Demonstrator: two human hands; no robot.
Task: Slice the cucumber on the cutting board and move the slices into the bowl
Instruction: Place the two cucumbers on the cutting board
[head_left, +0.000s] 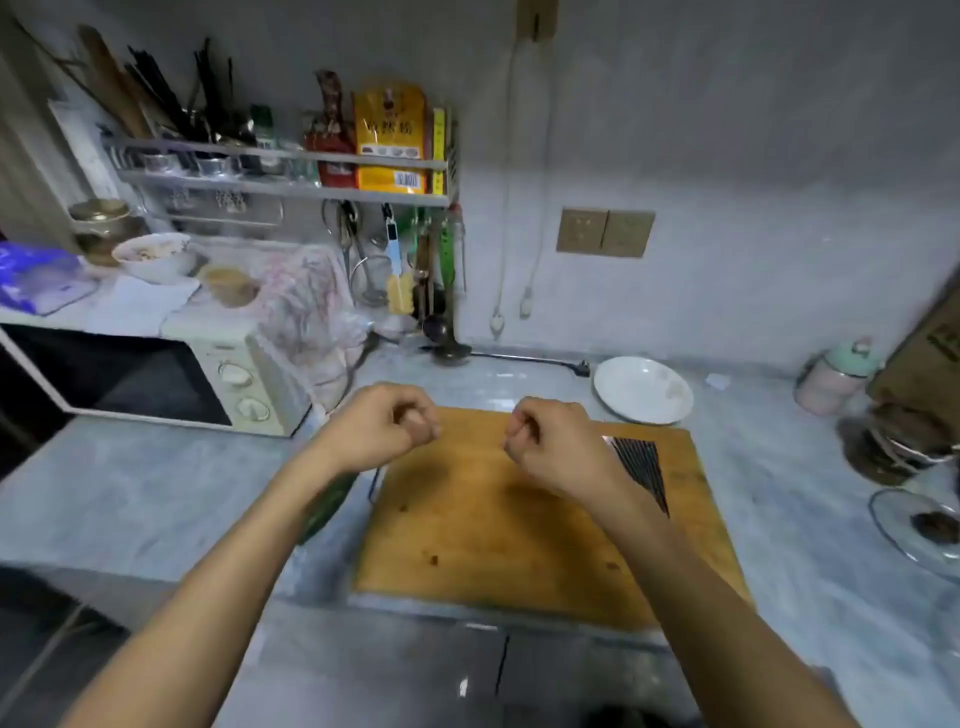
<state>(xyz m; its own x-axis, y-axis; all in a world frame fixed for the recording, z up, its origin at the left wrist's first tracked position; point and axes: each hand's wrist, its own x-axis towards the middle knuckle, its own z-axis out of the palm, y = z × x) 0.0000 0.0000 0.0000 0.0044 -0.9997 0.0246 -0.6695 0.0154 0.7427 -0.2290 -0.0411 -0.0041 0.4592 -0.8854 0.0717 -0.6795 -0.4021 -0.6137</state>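
The grey countertop (156, 493) runs wall to wall, with a microwave (130, 374) at its far left corner. The wooden cutting board (493, 545) lies at the counter's near edge, its right side crossed by the right forearm. The white bowl (643, 389) sits just beyond the board's far right corner. The cucumber (324, 512) lies on the counter beside the board's left edge, mostly hidden under the left forearm. A knife (641, 462) rests near the board's far right corner, its handle hidden behind the wrist. Left hand (382, 428) and right hand (550, 441) hover over the board's far edge, fingers curled, holding nothing.
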